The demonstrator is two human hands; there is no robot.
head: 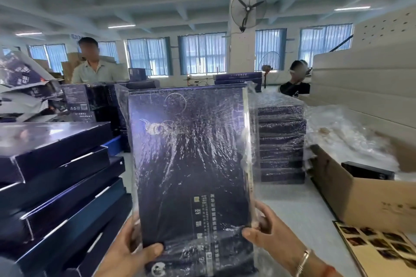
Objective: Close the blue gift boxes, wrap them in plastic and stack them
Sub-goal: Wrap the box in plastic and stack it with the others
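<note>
I hold a dark blue gift box point(191, 164) upright in front of me, inside a clear plastic bag point(251, 141) that crinkles over its face. My left hand point(128, 252) grips its lower left corner, thumb on the front. My right hand point(267, 234) grips the lower right edge, thumb on the front and fingers behind. A stack of plastic-wrapped blue boxes point(281, 139) stands on the table behind, to the right. A pile of unwrapped blue boxes point(56, 175) lies at the left.
An open cardboard carton point(351, 193) sits at the right with loose clear plastic bags point(342, 132) behind it. A printed sheet with photos point(382, 249) lies at the lower right. Two people stand and sit beyond the table. White cardboard sheets point(364, 87) are stacked far right.
</note>
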